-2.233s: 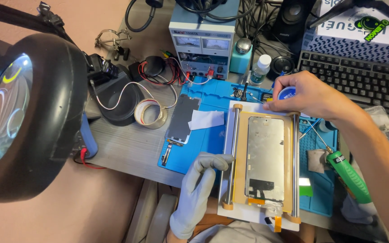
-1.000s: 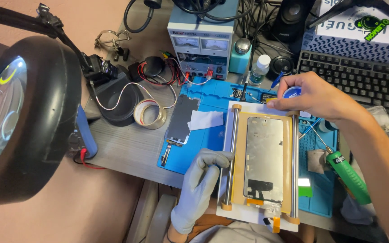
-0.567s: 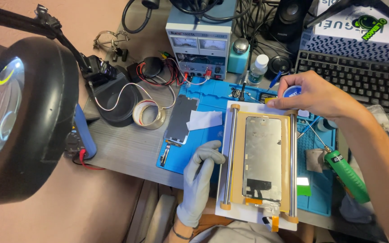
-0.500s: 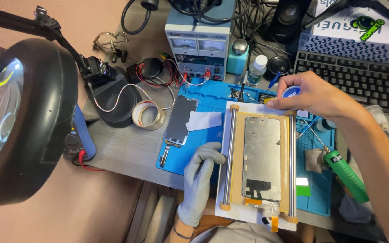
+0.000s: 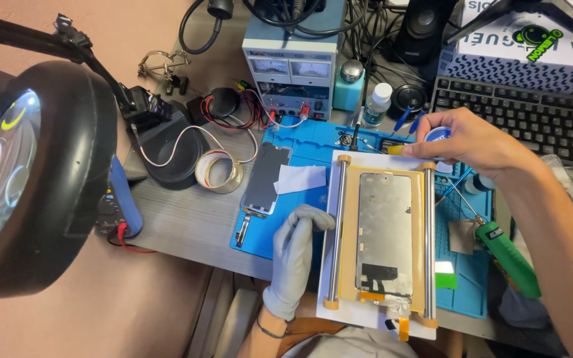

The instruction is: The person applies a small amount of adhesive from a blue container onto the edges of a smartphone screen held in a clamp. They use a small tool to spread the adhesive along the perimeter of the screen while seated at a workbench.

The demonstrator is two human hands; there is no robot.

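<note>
At lower centre of the frame, the gloved left hand [image 5: 294, 255] rested half-curled against the left rod [image 5: 335, 232] of the clamp frame [image 5: 345, 278], gripping nothing. The phone panel [image 5: 384, 232] lay between the rods on the blue mat [image 5: 313, 142]. At upper right, the bare right hand [image 5: 475, 142] pinched a small blue-and-white roll [image 5: 438, 136].

The left hand [image 5: 294, 255] wore a matt grey rubbery glove. The phone screen panel [image 5: 384, 233] showed dull brushed metal between two glossy steel rods [image 5: 337, 232]. Beneath lay a smooth blue silicone mat [image 5: 313, 142] on a grey wood-grain tabletop [image 5: 180, 222].
</note>
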